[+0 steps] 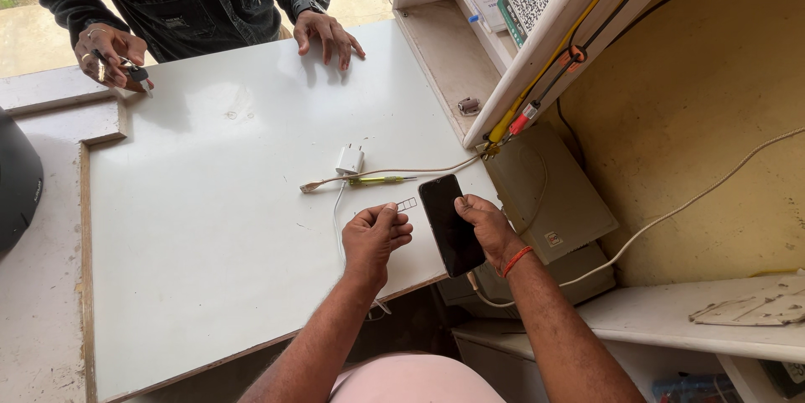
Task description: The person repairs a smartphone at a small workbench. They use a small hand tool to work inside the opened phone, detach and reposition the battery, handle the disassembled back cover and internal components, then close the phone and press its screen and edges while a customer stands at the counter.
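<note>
The white counter (210, 227) carries everything. The right hand (488, 227) grips a black phone (450, 224) at the counter's near edge. The left hand (375, 239) is closed, pinching something too small to tell. Just beyond lie a small tray (407, 203), a charger (350, 159) and a cable (386, 173).

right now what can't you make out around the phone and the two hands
- Head view: the phone screen is dark; its lower end is covered by the right hand.
- What the left hand pinches is too small to tell; its fingers cover it.
- The small tray by the phone is too small for detail.
- The cable runs on behind the shelf.
</note>
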Demonstrator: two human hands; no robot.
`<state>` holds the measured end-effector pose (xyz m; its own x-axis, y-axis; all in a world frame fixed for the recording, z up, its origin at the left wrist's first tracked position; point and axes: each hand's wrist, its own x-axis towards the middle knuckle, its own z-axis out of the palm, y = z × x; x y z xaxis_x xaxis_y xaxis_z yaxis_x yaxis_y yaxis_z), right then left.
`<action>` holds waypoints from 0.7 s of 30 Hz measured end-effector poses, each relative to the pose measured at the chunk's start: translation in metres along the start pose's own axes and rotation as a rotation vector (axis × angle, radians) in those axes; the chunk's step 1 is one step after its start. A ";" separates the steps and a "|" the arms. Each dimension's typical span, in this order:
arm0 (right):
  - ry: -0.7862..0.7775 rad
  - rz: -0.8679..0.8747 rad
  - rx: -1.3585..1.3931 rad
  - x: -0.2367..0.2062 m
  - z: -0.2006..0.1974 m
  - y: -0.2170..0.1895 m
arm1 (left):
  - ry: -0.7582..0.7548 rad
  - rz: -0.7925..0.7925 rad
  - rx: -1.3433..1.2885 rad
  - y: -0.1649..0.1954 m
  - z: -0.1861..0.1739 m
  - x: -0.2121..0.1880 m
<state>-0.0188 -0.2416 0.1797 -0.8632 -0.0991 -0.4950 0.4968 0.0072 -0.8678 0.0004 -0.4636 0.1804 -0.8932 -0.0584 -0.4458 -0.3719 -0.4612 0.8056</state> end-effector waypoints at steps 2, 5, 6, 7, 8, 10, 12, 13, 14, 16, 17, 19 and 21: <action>-0.001 0.000 -0.012 -0.001 0.000 -0.002 | -0.002 -0.024 -0.020 0.001 0.002 -0.001; -0.006 0.000 -0.017 -0.003 0.002 -0.004 | 0.008 -0.046 -0.046 0.004 0.003 -0.001; -0.005 -0.006 -0.020 -0.003 0.003 -0.004 | 0.012 -0.044 -0.061 0.004 0.003 -0.002; -0.003 -0.013 -0.022 -0.004 0.003 -0.005 | 0.015 -0.042 -0.075 0.004 0.003 -0.002; -0.003 -0.007 -0.016 -0.004 0.003 -0.005 | 0.012 -0.042 -0.077 0.004 0.004 -0.003; -0.004 0.006 -0.004 -0.005 0.004 -0.006 | 0.007 -0.042 -0.083 0.004 0.004 -0.003; 0.012 0.011 -0.026 -0.005 0.005 -0.007 | 0.001 -0.053 -0.093 0.002 0.004 -0.004; 0.020 0.013 -0.037 -0.005 0.005 -0.007 | -0.001 -0.058 -0.098 0.002 0.004 -0.003; 0.016 0.013 -0.027 -0.005 0.005 -0.007 | -0.002 -0.059 -0.105 0.001 0.004 -0.003; 0.012 0.010 -0.008 -0.005 0.005 -0.007 | -0.008 -0.060 -0.119 0.000 0.004 -0.003; 0.009 0.001 -0.015 -0.005 0.005 -0.006 | -0.006 -0.060 -0.117 0.000 0.005 -0.002; 0.002 -0.016 -0.030 -0.004 0.004 -0.006 | 0.000 -0.059 -0.114 -0.001 0.005 -0.002; 0.003 -0.001 -0.029 -0.003 0.004 -0.005 | 0.008 -0.062 -0.110 -0.001 0.006 -0.002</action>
<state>-0.0181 -0.2448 0.1860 -0.8639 -0.0957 -0.4946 0.4935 0.0357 -0.8690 0.0005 -0.4577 0.1828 -0.8672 -0.0335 -0.4969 -0.3960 -0.5587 0.7287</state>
